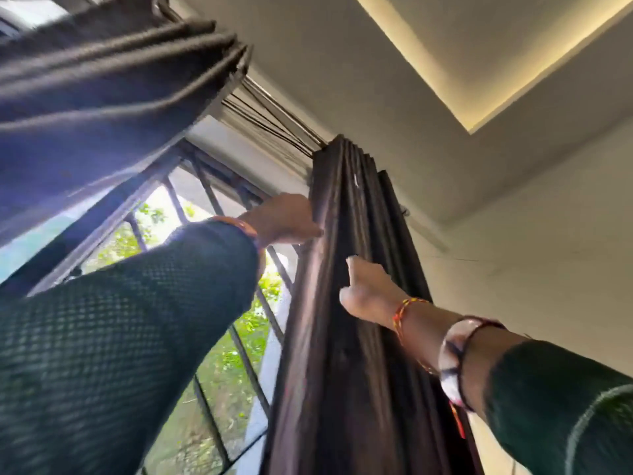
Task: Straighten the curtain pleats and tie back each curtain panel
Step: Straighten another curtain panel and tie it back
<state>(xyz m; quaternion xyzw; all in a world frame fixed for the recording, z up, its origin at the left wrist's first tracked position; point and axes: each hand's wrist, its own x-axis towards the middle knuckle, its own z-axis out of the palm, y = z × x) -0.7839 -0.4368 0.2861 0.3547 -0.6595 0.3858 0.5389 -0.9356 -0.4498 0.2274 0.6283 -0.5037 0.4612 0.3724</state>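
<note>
A dark brown curtain panel (339, 337) hangs gathered in tight pleats at the right side of the window, seen from below. My left hand (284, 219) is raised against the panel's left edge, with its fingers curled around the outer pleats. Lower down, my right hand (368, 289) presses into the folds on the panel's right side, and its fingers are hidden among the pleats. A second panel (102, 90) in dark grey fabric hangs bunched at the upper left, and neither hand touches it.
Window bars (239, 358) with green foliage behind them fill the gap between the two panels. The curtain track (270, 121) runs along the top of the window. A white wall (531, 269) stands right of the brown panel, under a ceiling with a lit recess (479, 63).
</note>
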